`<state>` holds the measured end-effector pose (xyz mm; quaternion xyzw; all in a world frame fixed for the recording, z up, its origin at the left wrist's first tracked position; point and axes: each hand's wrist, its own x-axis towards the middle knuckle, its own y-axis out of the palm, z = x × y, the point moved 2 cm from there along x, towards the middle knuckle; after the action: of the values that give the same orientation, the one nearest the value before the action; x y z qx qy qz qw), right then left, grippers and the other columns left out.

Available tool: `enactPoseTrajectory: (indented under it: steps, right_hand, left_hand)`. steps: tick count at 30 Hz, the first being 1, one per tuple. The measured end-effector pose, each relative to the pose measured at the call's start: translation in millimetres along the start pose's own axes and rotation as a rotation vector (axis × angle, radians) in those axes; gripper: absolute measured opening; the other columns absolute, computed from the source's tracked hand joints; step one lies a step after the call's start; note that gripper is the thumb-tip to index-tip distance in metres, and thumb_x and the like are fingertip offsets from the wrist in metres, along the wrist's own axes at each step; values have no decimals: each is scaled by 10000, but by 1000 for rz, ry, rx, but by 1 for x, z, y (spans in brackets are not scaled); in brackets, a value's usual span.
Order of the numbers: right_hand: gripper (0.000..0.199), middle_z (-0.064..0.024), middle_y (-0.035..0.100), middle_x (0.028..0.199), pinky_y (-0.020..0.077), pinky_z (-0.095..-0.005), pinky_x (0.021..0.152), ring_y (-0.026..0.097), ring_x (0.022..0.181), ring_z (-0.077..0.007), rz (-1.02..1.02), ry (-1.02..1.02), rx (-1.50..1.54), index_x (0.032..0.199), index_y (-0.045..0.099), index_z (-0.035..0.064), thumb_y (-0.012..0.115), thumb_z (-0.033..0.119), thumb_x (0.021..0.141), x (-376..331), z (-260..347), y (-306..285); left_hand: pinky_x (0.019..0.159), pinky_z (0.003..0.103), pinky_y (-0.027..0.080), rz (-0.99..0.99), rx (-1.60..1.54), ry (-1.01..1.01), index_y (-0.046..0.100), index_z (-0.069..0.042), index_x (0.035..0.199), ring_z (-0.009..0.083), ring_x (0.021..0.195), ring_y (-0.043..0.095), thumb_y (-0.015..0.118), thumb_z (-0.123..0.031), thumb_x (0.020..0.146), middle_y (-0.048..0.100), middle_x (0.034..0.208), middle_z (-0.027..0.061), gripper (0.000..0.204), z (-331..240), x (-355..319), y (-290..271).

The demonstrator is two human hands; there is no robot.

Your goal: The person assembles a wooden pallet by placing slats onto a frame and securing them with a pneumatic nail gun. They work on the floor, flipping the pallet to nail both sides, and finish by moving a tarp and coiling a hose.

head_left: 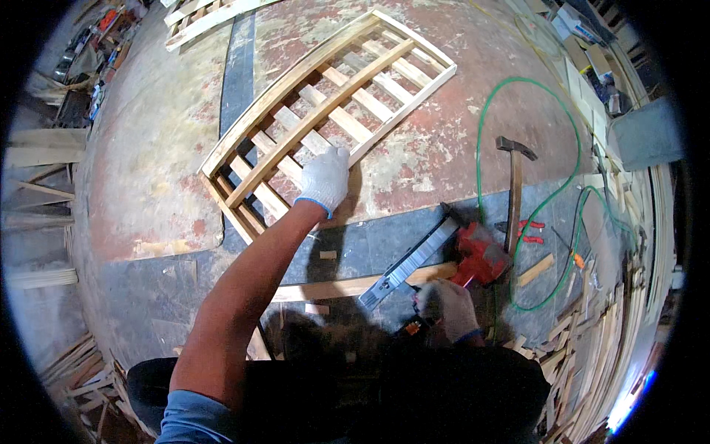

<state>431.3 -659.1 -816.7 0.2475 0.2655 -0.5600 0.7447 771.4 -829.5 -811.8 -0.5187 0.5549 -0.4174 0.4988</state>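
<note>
The wooden slat frame (pixel 325 111) lay flat on the floor ahead of you, running at a slant, and your left hand (pixel 324 180) in its white glove was closed over the frame's near long rail. Your right hand (pixel 447 309), also gloved, rested low by your knee, fingers wrapped around the grip of the red nail gun (pixel 477 255), whose long metal magazine (pixel 408 263) pointed toward your left.

The gun so near your body was the main risk, I judged: a bumped trigger could have fired a nail. The green air hose (pixel 518 185) looped around the hammer (pixel 515 189) and could have snagged or tripped you. A loose plank (pixel 347 287) lay under the magazine.

The floor (pixel 148 133) was worn, with patchy red paint and dark strips. Scrap wood (pixel 592 355) piled up on your right, and more boards lay at your left.
</note>
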Motion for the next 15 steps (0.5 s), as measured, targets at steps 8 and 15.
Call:
enactPoseTrajectory:
  steps: [8, 15]
  right_hand:
    - [362, -80, 669, 764, 496, -337, 540, 630, 622, -200, -279, 160, 137, 852, 652, 36, 514, 328, 1013, -19, -24, -56]
    - [374, -69, 654, 717, 478, -352, 523, 620, 618, -191, -316, 146, -48, 806, 652, 42, 539, 341, 1002, -5, -37, -67]
  left_hand:
    - [696, 508, 549, 157, 38, 112, 639, -51, 951, 384, 808, 704, 585, -219, 907, 693, 870, 184, 181, 47, -42, -24]
    - [678, 427, 555, 341, 346, 120, 675, -229, 1175, 290, 823, 720, 605, -283, 943, 721, 943, 75, 248, 213, -181, -82]
